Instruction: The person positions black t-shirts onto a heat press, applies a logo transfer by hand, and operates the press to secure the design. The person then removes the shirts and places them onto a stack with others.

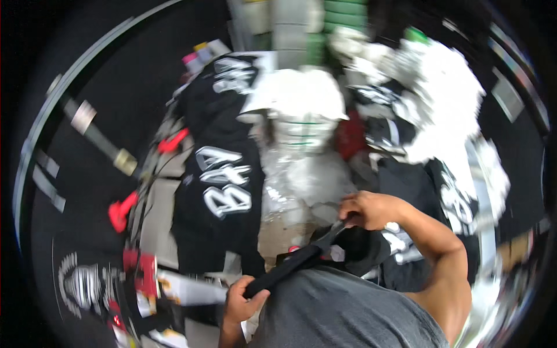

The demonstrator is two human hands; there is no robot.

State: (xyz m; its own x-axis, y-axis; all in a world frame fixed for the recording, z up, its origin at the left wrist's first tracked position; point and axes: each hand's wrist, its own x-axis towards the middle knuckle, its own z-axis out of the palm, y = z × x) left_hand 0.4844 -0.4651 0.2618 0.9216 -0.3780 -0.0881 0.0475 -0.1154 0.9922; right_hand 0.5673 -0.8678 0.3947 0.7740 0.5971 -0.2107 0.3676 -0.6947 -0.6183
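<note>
A black garment (pixel 293 268) is stretched slantwise across the front of my body, pulled into a narrow folded band. Its lower left end is gripped by my left hand (pixel 246 300), thumb over the cloth. Higher and to the right, my right hand (pixel 371 210) pinches the other end with bent fingers. Just left of the band lies a black garment with white lettering (pixel 223 174), laid lengthwise on the table. On the right, another dark garment (pixel 406 185) lies close to my right forearm. Motion blur hides the held garment's details.
Clear plastic bags (pixel 296 180) lie in the middle, before a stack of white folded cloth (pixel 304 104). A large white heap (pixel 444 98) fills the far right. Red-handled tools (pixel 122 213) hang at the left, near a red box (pixel 141 272). Green bundles (pixel 346 14) stand behind.
</note>
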